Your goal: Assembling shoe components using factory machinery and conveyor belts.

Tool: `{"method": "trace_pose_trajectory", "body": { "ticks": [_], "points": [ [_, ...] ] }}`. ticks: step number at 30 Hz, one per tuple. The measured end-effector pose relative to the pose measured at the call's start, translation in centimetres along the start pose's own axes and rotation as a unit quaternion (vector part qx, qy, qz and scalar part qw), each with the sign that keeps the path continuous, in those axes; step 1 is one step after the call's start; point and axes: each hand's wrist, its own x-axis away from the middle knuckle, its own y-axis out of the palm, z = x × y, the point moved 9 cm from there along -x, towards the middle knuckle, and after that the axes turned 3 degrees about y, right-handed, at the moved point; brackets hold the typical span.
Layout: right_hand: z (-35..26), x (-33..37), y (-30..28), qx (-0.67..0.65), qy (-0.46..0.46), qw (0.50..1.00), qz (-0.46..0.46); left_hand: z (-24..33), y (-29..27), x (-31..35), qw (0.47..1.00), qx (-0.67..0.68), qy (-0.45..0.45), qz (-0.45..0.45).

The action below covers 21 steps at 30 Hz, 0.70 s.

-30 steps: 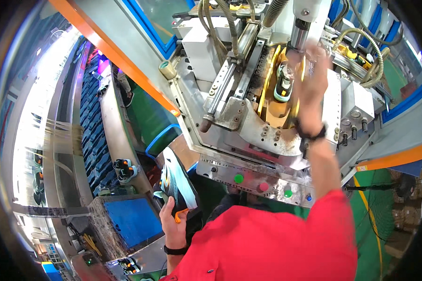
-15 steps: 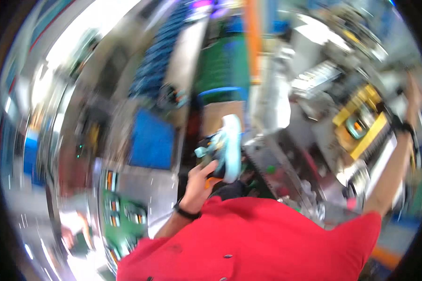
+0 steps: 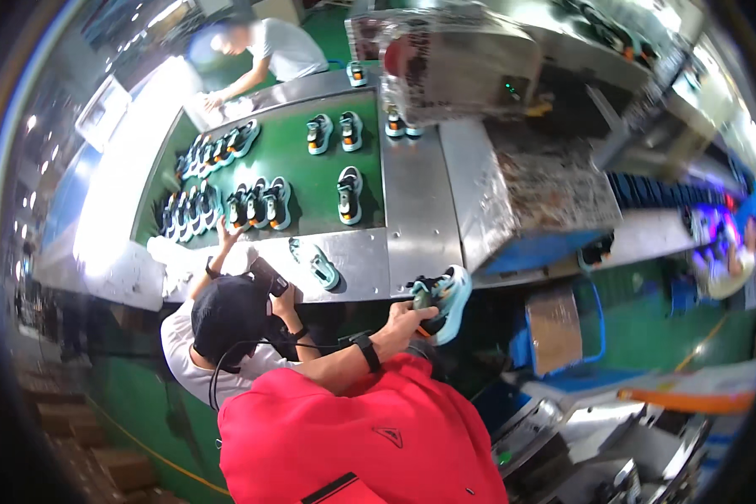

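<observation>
My left hand (image 3: 410, 323) is closed on a sneaker (image 3: 449, 304) with a pale blue sole, dark upper and orange accents. I hold it by its upper, tilted with the sole facing right, at the near edge of a metal work surface (image 3: 424, 227). The thumb lies over the shoe and the other fingers are partly hidden beneath it. On the metal edge to the left lies another sneaker (image 3: 315, 263), on its side. My right hand is out of view.
Many similar sneakers (image 3: 260, 204) stand in rows on a green conveyor belt (image 3: 302, 202). A co-worker in a black cap (image 3: 229, 311) stands close at my left; another person (image 3: 286, 50) is across the belt. A metal machine housing (image 3: 533, 185) rises ahead, and a carton (image 3: 554, 332) sits at right.
The view has swung left, from the machines to the green belt. My left hand still holds the sneaker, now over by the metal edge. My right arm, earlier stretched to the right, has left the view.
</observation>
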Motion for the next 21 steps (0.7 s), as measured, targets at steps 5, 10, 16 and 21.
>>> {"method": "trace_pose_trajectory", "body": {
  "ticks": [5,10,16,21],
  "points": [
    [-8.4,2.6,8.7,-0.071,-0.004,0.994,-0.084,5.4,-5.8,-8.6,0.994,0.056,0.024,0.095],
    [-23.8,1.9,22.7,-0.252,-0.031,0.940,-0.228,12.1,-12.0,-19.6,0.970,0.083,0.086,0.214],
    [-59.3,6.5,34.7,-0.292,-0.309,0.852,-0.305,21.7,-16.7,-31.4,0.943,0.135,0.152,0.261],
    [-75.1,6.5,51.5,-0.141,-0.451,0.825,-0.308,30.4,-17.9,-42.4,0.939,0.100,0.194,0.265]
  ]
}}
